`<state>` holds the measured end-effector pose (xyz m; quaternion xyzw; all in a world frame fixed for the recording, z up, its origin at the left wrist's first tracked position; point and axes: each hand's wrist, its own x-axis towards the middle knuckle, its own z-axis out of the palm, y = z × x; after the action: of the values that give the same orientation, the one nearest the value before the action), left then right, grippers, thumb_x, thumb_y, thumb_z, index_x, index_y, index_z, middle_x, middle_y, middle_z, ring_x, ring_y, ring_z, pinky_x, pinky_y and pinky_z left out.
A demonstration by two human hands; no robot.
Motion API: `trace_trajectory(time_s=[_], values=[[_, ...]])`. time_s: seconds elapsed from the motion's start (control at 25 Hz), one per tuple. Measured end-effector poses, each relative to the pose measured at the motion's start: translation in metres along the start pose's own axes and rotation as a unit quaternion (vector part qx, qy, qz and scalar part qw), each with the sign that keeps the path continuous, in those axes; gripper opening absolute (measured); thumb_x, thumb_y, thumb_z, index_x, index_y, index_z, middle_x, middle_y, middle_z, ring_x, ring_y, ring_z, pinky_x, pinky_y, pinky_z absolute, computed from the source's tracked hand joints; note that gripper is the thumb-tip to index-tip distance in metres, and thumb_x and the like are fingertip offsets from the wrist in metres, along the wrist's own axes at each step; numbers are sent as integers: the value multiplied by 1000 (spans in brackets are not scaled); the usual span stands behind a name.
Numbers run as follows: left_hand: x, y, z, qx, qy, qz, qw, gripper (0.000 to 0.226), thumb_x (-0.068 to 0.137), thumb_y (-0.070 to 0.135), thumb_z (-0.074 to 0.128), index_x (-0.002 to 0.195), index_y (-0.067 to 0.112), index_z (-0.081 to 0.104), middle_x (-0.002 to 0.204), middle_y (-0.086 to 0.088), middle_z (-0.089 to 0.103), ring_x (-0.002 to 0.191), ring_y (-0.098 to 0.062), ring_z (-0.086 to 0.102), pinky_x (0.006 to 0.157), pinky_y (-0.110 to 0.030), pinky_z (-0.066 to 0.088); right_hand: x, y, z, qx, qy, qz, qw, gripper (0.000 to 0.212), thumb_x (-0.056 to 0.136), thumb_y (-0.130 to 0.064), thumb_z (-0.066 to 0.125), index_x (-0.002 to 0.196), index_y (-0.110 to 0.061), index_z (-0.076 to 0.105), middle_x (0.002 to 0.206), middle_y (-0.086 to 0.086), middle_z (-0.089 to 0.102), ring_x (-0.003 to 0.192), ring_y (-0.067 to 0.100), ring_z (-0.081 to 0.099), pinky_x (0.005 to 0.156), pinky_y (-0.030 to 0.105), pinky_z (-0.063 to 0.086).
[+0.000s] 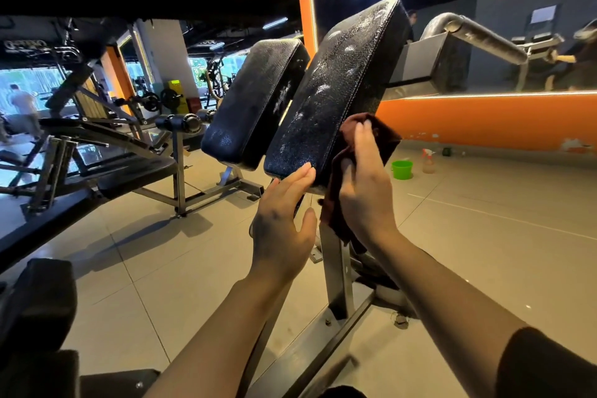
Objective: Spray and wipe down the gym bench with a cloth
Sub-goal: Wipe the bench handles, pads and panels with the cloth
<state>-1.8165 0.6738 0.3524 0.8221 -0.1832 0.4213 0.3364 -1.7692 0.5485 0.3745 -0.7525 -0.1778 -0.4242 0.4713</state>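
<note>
Left hand (pixel 281 220) flat, fingers straight, fingertips touching lower edge of tilted black padded vinyl bench pad (pixel 332 90), wet with spray. Right hand (pixel 363 184) presses dark-brown cloth (pixel 382 136) against pad's right side, fingers curled into it.

black bench pad (pixel 336 90) speckled white, dark brown cloth (pixel 365 152), green bucket (pixel 402 170).

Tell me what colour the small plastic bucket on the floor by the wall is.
The small plastic bucket is bright green, seen in the head view, the only one.

Cloth (pixel 365 152) on R pad (pixel 336 87) edge; bucket (pixel 402 169) behind, R.
</note>
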Motion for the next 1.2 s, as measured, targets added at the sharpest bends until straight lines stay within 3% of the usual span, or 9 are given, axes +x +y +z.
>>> trace_trajectory(time_s=[0.12, 0.2, 0.32, 0.44, 0.52, 0.72, 0.88, 1.0, 1.2], values=[[-1, 2, 2, 3, 6, -10, 1000, 51, 84, 12, 51, 134, 17, 54, 137, 6, 54, 129, -9, 47, 108, -47, 41, -24, 4, 1, 39, 7, 53, 998, 56, 97, -13, 41, 151, -7, 24, 153, 11, 34, 140, 25, 34, 111, 18, 27], [-1, 0, 3, 5, 7, -5, 1000, 51, 84, 12, 51, 135, 17, 54, 137, 7, 54, 130, -9, 47, 108, -47, 42, -51, 4, 6, 6, -1, -2, 1000, 56, 97, -19, 38, 150, -6, 23, 154, 12, 32, 141, 21, 31, 114, 31, 31], [-3, -3, 2, 7, 10, 7, 1000, 52, 83, 10, 52, 135, 18, 54, 136, 8, 54, 129, -8, 47, 107, -47, 42, -32, 6, 5, -12, -2, -82, 997, 55, 95, -19, 36, 147, -2, 29, 154, 13, 29, 142, 13, 22, 116, 15, 16], [-3, -2, 3, 9, 12, -1, 1000, 51, 83, 11, 52, 134, 16, 54, 137, 6, 54, 129, -7, 47, 108, -46, 42, -1, 3, 2, 53, 21, 1, 998, 56, 95, -16, 40, 148, -3, 29, 154, 12, 33, 142, 22, 30, 110, 5, 18], [-4, 0, 5, 9, 15, -6, 1000, 52, 84, 11, 52, 135, 16, 54, 137, 10, 52, 129, -5, 45, 109, -45, 40, -17, 2, 3, 109, 21, 62, 992, 58, 95, -20, 37, 150, -8, 25, 152, 10, 36, 138, 23, 37, 106, 9, 28], [-6, 0, 5, 7, 13, -3, 1000, 54, 83, 9, 52, 136, 17, 52, 138, 7, 53, 130, -4, 44, 111, -35, 37, -41, 2, 5, 37, -2, -44, 998, 55, 95, -14, 42, 148, -12, 25, 154, 4, 27, 139, 5, 22, 112, 9, 18], [-6, 2, 5, 24, 18, -9, 1000, 53, 83, 10, 53, 136, 16, 52, 138, 9, 51, 128, 0, 42, 109, -19, 30, 11, 7, -10, 80, 3, 35, 996, 53, 99, -3, 41, 149, -4, 27, 151, 9, 37, 123, -5, 29, 92, -8, 19], [-7, 3, 7, 18, 19, -11, 1000, 55, 84, 5, 56, 137, 17, 50, 137, 15, 46, 128, 5, 39, 108, -10, 26, -19, 8, -9, 108, -6, 47, 993, 52, 99, -8, 40, 149, -9, 27, 146, 4, 40, 120, -6, 34, 93, -5, 25], [-7, 1, 7, 14, 22, 1, 1000, 56, 83, 5, 53, 138, 19, 50, 137, 14, 47, 130, 3, 40, 110, -15, 29, -21, 7, 1, 21, -20, -85, 996, 54, 96, -18, 38, 148, -2, 30, 155, 7, 26, 141, 8, 19, 115, 12, 13]])
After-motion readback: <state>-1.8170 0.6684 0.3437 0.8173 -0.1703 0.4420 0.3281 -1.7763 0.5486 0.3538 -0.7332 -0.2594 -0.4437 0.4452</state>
